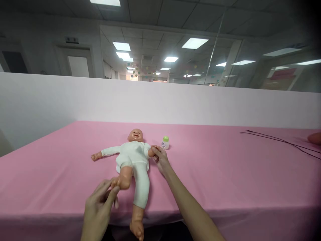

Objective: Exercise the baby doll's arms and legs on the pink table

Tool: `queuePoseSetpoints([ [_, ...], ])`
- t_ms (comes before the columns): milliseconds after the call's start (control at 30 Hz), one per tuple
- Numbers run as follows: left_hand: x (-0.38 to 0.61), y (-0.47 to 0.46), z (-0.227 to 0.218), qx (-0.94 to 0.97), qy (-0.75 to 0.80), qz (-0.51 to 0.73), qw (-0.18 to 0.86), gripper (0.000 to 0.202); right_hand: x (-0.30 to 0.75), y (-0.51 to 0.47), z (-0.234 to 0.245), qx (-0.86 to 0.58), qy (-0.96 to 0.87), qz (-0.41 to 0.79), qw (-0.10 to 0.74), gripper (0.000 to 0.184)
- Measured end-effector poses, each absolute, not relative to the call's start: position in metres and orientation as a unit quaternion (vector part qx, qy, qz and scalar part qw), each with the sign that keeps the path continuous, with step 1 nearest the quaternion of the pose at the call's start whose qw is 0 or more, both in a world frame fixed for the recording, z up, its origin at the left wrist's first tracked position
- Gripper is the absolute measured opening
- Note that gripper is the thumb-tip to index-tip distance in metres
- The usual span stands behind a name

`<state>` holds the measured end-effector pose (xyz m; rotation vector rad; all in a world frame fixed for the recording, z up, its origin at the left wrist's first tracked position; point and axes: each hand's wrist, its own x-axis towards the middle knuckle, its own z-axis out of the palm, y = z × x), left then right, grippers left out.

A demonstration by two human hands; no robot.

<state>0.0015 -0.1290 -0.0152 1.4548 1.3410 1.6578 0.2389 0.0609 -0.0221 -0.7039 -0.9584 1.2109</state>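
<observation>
A baby doll [134, 154] in white clothing lies on its back on the pink-covered table [213, 180], its head toward the far side. My left hand [100, 197] pinches the toes of one doll foot, and that leg is lifted and bent. With my right hand [160, 158] I grip the doll's hand on the right side. The other doll leg [140, 197] stretches toward me, its foot hanging past the table's front edge. A small jar [165, 143] with a green lid stands just beyond my right hand.
Thin black cords [276, 138] lie across the table at the far right. Part of a skin-toned rounded object [314, 138] shows at the right edge. Behind the table runs a low white wall [175, 103] with glass above it.
</observation>
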Motion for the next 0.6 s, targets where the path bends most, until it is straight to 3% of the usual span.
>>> queuePoseSetpoints([
  [100, 0.014, -0.076, -0.007, 0.54, 0.48, 0.645, 0.249, 0.042, 0.236, 0.057, -0.025, -0.318, -0.486, 0.542, 0.608, 0.036],
  [233, 0.033, -0.023, -0.013, 0.5, 0.472, 0.646, 0.331, 0.056, 0.236, 0.059, -0.033, -0.32, -0.515, 0.543, 0.581, 0.036],
  [433, 0.02, -0.066, 0.001, 0.488, 0.494, 0.636, 0.337, 0.057, 0.245, 0.074, -0.035, -0.317, -0.367, 0.515, 0.707, 0.044],
  [600, 0.003, -0.153, -0.044, 0.494, 0.55, 0.603, 0.3, 0.05, 0.266, 0.088, -0.04, -0.396, -0.202, 0.439, 0.781, 0.034],
])
